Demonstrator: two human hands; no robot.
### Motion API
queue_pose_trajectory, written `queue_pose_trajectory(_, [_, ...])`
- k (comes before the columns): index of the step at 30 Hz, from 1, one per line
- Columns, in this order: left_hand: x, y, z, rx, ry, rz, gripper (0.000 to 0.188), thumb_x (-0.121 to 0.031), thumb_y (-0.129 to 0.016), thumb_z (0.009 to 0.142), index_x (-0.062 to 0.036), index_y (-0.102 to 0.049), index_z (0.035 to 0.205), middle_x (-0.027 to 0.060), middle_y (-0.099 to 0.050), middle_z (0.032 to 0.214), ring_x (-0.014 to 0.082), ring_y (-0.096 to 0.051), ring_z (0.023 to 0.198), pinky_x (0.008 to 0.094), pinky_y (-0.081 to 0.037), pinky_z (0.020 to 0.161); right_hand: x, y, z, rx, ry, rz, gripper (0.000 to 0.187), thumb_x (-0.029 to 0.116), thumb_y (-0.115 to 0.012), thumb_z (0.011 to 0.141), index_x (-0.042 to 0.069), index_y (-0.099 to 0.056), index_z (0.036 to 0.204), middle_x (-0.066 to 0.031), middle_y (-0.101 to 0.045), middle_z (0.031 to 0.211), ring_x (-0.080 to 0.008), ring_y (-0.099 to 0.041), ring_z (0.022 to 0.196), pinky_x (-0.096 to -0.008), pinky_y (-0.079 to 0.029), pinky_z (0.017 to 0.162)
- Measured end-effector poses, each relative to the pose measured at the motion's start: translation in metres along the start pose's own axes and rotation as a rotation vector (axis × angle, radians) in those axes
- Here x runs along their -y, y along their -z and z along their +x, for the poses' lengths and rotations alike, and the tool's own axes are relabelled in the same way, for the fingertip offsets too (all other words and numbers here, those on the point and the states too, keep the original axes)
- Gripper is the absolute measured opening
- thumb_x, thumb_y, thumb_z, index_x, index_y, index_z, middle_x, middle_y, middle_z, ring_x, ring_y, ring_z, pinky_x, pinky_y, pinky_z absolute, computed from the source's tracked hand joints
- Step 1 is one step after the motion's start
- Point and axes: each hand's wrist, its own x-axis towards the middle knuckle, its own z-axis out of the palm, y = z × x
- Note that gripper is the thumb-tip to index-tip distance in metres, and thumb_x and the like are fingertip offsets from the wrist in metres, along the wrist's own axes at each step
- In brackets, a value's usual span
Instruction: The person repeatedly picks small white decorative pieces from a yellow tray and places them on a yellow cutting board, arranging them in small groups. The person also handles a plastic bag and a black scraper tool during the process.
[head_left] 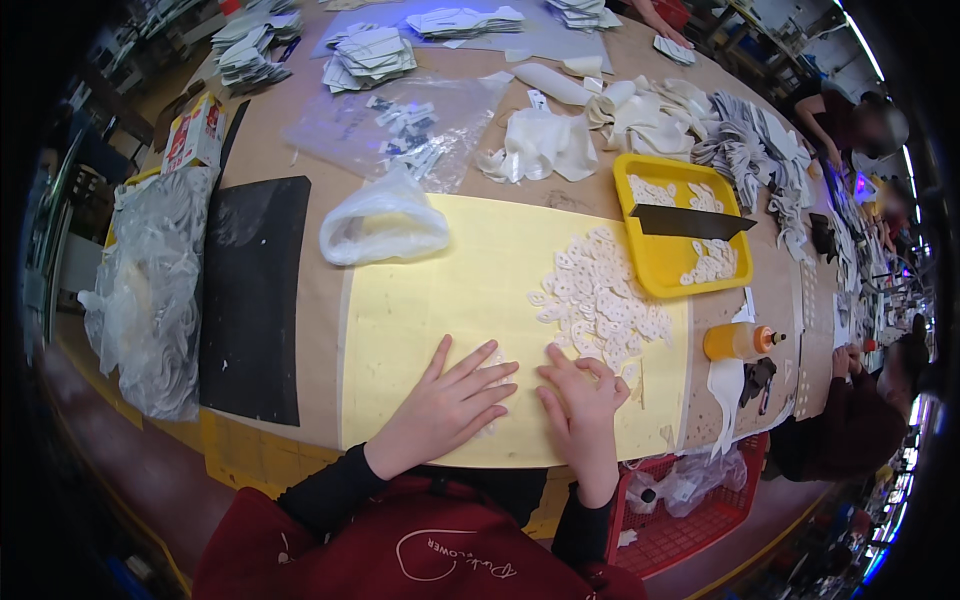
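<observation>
Some white lettering is carried by the dark red garment (440,545) at bottom centre, and bold print by the red-and-white box (195,132) at upper left. Small pale pieces (605,290) are heaped right of centre on the yellow sheet (430,290), near the yellow tray (652,283). The left hand (445,398), fingers spread, is laid palm down at centre, a few pieces partly covered; the right hand (583,405) is half-curled at the heap's lower edge. Whether anything is gripped cannot be told. The sheet's left edge is bordered by brown paper (325,225); yellow surface is exposed left of the hands.
</observation>
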Motion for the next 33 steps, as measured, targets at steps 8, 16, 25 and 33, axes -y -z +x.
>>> queue_pose_trajectory(8, [0.0,-0.001,-0.001,-0.03,0.001,-0.032,0.03,-0.03,-0.065,0.1,-0.0115,-0.071,0.123,0.0016,-0.06,0.143,0.0265,-0.043,0.146,0.0646,-0.027,0.119,-0.005,0.001,-0.008,-0.075,-0.03,0.051,0.031,0.018,-0.076,0.09,0.014,-0.072,0.12,-0.002,-0.066,0.132,-0.0203,-0.057,0.112,-0.0433,-0.031,0.1])
queue_pose_trajectory(16, [0.001,0.0,0.0,-0.033,0.011,-0.051,0.031,-0.029,-0.066,0.1,-0.0121,-0.069,0.125,0.0029,-0.059,0.143,0.0274,-0.043,0.147,0.0652,-0.026,0.12,0.017,-0.011,0.013,-0.07,-0.074,-0.116,0.045,0.02,-0.076,0.09,0.013,-0.067,0.134,-0.0088,-0.061,0.13,-0.0229,-0.057,0.111,-0.042,-0.033,0.097])
queue_pose_trajectory(25, [0.005,-0.003,-0.005,-0.051,0.085,-0.146,0.037,-0.023,-0.068,0.097,-0.0154,-0.067,0.133,0.004,-0.057,0.148,0.0329,-0.041,0.149,0.0678,-0.016,0.122,0.003,0.003,-0.006,0.016,-0.021,0.339,0.041,0.01,-0.072,0.092,0.006,-0.066,0.133,-0.0163,-0.063,0.138,-0.032,-0.061,0.122,-0.0489,-0.04,0.109])
queue_pose_trajectory(33, [-0.001,0.002,0.001,0.024,0.054,-0.086,0.076,-0.05,-0.072,0.09,-0.0173,-0.045,0.154,0.0093,-0.041,0.162,0.0387,-0.033,0.152,0.0682,-0.018,0.121,0.014,-0.003,-0.014,0.057,0.023,0.286,0.047,0.007,-0.061,0.099,-0.001,-0.053,0.145,-0.019,-0.064,0.137,-0.0382,-0.056,0.132,-0.0535,-0.036,0.117])
